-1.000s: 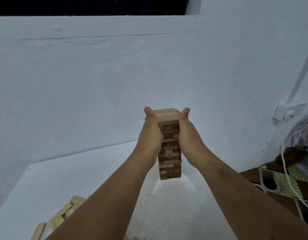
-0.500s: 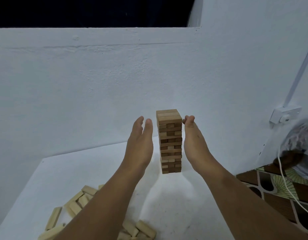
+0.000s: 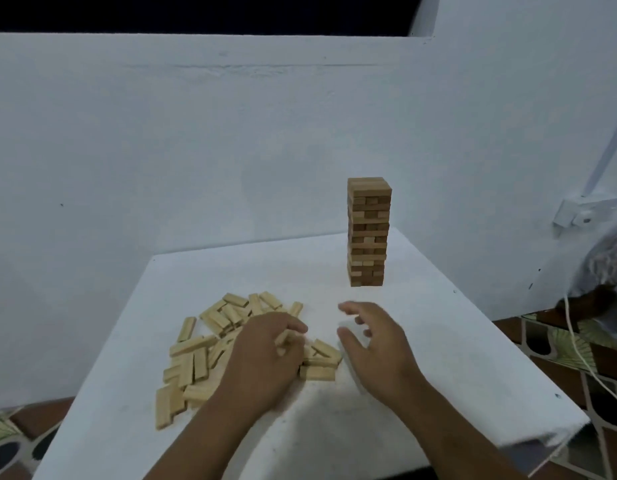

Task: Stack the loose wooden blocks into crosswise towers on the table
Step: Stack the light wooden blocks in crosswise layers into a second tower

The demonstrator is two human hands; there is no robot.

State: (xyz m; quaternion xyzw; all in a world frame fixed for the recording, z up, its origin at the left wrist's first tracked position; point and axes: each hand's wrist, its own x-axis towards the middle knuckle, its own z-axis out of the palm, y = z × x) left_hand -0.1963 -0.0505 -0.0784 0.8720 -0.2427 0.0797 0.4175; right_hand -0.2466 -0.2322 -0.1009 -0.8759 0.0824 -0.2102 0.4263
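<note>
A tall crosswise tower of wooden blocks (image 3: 368, 233) stands alone near the far right of the white table (image 3: 438, 358). Several loose blocks (image 3: 196, 362) lie in a heap on the table's left half. My left hand (image 3: 265, 358) is down on the heap's right side, its fingers curled round a loose block (image 3: 283, 338) that shows between them. Just right of the heap, my right hand (image 3: 373, 341) hovers with thumb and fingers spread and holds nothing; it is blurred. Both hands are well in front of the tower.
A white wall rises close behind the table. At the right, a wall socket (image 3: 584, 211), a white cable (image 3: 577, 344) and a plastic-wrapped object (image 3: 608, 271) sit beside the table. Patterned floor tiles (image 3: 560, 344) show past both table edges.
Both hands have let go of the tower's sides and dropped back toward me to the loose heap. The left hand has closed on a block. The view has tilted down.
</note>
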